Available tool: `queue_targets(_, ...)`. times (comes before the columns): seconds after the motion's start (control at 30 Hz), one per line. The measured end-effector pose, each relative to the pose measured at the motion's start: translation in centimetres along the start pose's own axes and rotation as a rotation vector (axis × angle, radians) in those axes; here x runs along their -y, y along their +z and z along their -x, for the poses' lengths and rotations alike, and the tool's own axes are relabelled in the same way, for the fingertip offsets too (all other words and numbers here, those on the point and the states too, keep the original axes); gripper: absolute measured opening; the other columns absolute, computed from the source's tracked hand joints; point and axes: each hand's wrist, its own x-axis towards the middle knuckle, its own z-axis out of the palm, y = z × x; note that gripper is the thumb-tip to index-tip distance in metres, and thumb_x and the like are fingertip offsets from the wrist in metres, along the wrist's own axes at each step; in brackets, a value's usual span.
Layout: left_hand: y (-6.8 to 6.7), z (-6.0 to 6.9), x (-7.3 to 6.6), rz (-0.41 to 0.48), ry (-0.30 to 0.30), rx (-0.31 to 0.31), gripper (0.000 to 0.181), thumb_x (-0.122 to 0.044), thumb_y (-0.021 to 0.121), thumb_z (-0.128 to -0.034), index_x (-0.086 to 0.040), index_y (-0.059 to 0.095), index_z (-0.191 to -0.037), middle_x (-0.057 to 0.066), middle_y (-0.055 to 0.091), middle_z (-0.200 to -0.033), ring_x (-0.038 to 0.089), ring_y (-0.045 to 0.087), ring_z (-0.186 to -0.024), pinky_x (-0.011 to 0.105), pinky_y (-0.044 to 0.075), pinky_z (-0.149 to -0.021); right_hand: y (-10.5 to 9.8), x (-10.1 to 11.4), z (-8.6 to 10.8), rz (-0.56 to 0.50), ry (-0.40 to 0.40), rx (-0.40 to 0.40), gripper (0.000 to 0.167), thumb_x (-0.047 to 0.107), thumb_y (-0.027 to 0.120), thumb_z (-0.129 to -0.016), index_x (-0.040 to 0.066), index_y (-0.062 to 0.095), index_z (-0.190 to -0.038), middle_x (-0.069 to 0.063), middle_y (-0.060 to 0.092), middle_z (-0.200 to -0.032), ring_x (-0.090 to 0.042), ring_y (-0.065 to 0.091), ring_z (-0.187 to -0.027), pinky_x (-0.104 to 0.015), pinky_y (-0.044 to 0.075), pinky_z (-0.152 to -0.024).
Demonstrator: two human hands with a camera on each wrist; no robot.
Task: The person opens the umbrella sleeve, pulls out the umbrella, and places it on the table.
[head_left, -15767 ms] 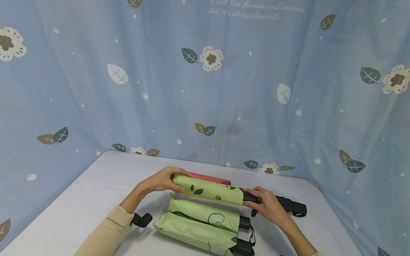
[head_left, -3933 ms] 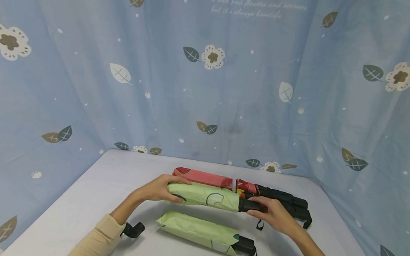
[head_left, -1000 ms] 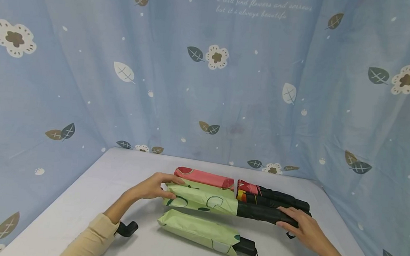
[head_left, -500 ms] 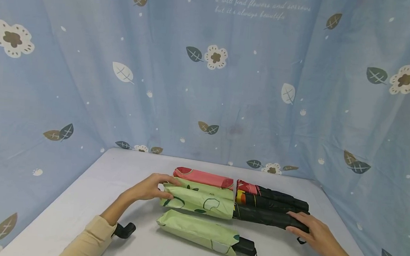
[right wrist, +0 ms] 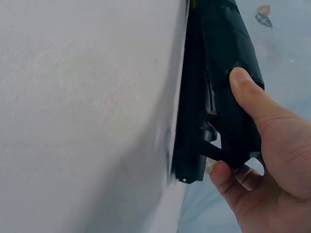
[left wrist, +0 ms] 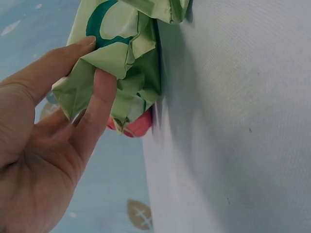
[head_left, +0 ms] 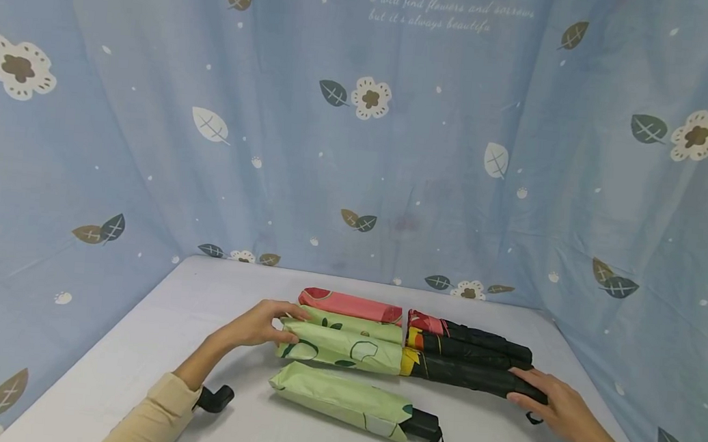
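My left hand (head_left: 260, 324) pinches the closed end of a light green umbrella sleeve (head_left: 341, 349), printed with leaf and fruit shapes. In the left wrist view, the thumb and a finger grip the crumpled sleeve corner (left wrist: 104, 63). A folded black umbrella (head_left: 472, 377) with a yellow patterned end lies in line with the sleeve. Its yellow end is at the sleeve's mouth; whether the tip is still inside, I cannot tell. My right hand (head_left: 563, 408) grips the umbrella at its handle end, where a wrist strap (right wrist: 214, 150) hangs in the right wrist view.
In front lies another green-sleeved umbrella (head_left: 342, 395) with its black handle (head_left: 421, 423) showing. Behind are a red sleeve (head_left: 351, 306), another green sleeve (head_left: 365, 327) and two bare folded umbrellas, one red and black (head_left: 487, 338), one orange and black (head_left: 462, 350). All sit on a white tabletop (head_left: 226, 284).
Over the last seconds my right hand has drawn the umbrella rightward from the green sleeve, exposing its black canopy and then its yellow end. My left hand keeps hold of the sleeve.
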Motion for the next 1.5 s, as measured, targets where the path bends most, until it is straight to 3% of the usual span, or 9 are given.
queue_targets(0.27, 0.4, -0.1, 0.5, -0.003, -0.01, -0.028, 0.042, -0.023, 0.077, -0.0859, -0.009, 0.066, -0.124, 0.008, 0.068, -0.124, 0.015, 0.063, -0.108, 0.031, 0.053, -0.089, -0.2, -1.2, -0.1, -0.017, 0.023, 0.085, 0.057, 0.043, 0.065, -0.092, 0.003, 0.06, -0.132, -0.025, 0.061, -0.129, -0.05, 0.057, -0.117, -0.063, 0.048, -0.086)
queue_targets(0.43, 0.6, -0.2, 0.5, 0.041, 0.0, -0.038, 0.041, -0.02, 0.076, -0.087, -0.006, 0.065, -0.124, 0.013, 0.067, -0.123, 0.025, 0.063, -0.107, 0.032, 0.058, -0.074, -0.1, -1.7, -0.2, -0.012, 0.022, 0.114, 0.058, 0.045, 0.066, -0.09, 0.003, 0.062, -0.13, -0.023, 0.063, -0.128, -0.047, 0.059, -0.115, -0.058, 0.051, -0.086)
queue_targets(0.53, 0.6, -0.2, 0.3, 0.037, 0.006, -0.046, 0.042, -0.02, 0.076, -0.0868, -0.004, 0.065, -0.124, 0.014, 0.066, -0.124, 0.031, 0.063, -0.109, 0.038, 0.058, -0.078, 0.0, -1.9, -0.3, -0.006, 0.018, 0.112, 0.058, 0.047, 0.068, -0.089, 0.004, 0.063, -0.128, -0.021, 0.064, -0.126, -0.045, 0.06, -0.114, -0.057, 0.051, -0.086)
queue_targets(0.63, 0.5, -0.2, 0.1, 0.025, -0.008, -0.053, 0.044, -0.022, 0.076, -0.0863, -0.006, 0.065, -0.126, 0.011, 0.066, -0.125, 0.032, 0.064, -0.112, 0.044, 0.054, -0.092, 0.2, -2.0, -0.4, -0.001, 0.016, 0.106, 0.059, 0.048, 0.069, -0.087, 0.004, 0.064, -0.127, -0.021, 0.065, -0.125, -0.044, 0.061, -0.113, -0.056, 0.052, -0.086)
queue_targets(0.83, 0.3, 0.0, -0.1, 0.028, -0.023, -0.054, 0.046, -0.024, 0.077, -0.0858, -0.008, 0.064, -0.127, 0.011, 0.064, -0.123, 0.032, 0.065, -0.108, 0.048, 0.054, -0.088, 0.5, -2.2, -0.5, 0.041, 0.022, 0.088, 0.059, 0.049, 0.071, -0.085, 0.004, 0.066, -0.124, -0.021, 0.067, -0.122, -0.045, 0.063, -0.11, -0.057, 0.052, -0.084)
queue_targets(0.97, 0.1, 0.2, -0.2, 0.028, -0.025, -0.065, 0.047, -0.026, 0.077, -0.0852, -0.007, 0.065, -0.126, 0.014, 0.063, -0.121, 0.032, 0.065, -0.105, 0.038, 0.058, -0.078, 0.6, -2.2, -0.4, 0.075, 0.042, 0.056, 0.058, 0.051, 0.072, -0.082, 0.007, 0.068, -0.121, -0.02, 0.067, -0.12, -0.043, 0.064, -0.107, -0.057, 0.053, -0.082)
queue_targets(1.07, -0.1, 0.3, -0.3, 0.031, -0.036, -0.076, 0.046, -0.025, 0.078, -0.0846, -0.006, 0.065, -0.125, 0.014, 0.062, -0.121, 0.033, 0.065, -0.104, 0.028, 0.058, -0.07, 0.4, -2.0, -0.4, 0.094, 0.076, 0.03, 0.056, 0.052, 0.074, -0.08, 0.013, 0.069, -0.12, -0.014, 0.069, -0.117, -0.022, 0.066, -0.088, -0.041, 0.054, -0.07)
queue_targets(1.2, -0.4, 0.3, -0.5, 0.016, -0.051, -0.085, 0.043, -0.022, 0.077, -0.0856, -0.007, 0.066, -0.124, 0.012, 0.062, -0.121, 0.034, 0.064, -0.104, 0.024, 0.057, -0.069, 0.0, -1.6, -0.2, 0.096, 0.088, 0.005, 0.052, 0.048, 0.076, -0.08, 0.013, 0.068, -0.118, -0.007, 0.069, -0.11, 0.0, 0.044, -0.061, -0.024, 0.038, -0.053)
queue_targets(1.5, -1.1, 0.4, -1.2, -0.017, -0.059, -0.075, 0.04, -0.023, 0.074, -0.0881, -0.006, 0.066, -0.123, 0.014, 0.062, -0.121, 0.036, 0.063, -0.105, 0.024, 0.057, -0.071, 0.0, -0.6, -0.3, 0.063, -0.009, -0.121, 0.033, 0.029, 0.078, -0.083, 0.013, 0.071, -0.112, -0.005, 0.071, -0.103, 0.005, 0.041, -0.054, -0.021, 0.037, -0.048)
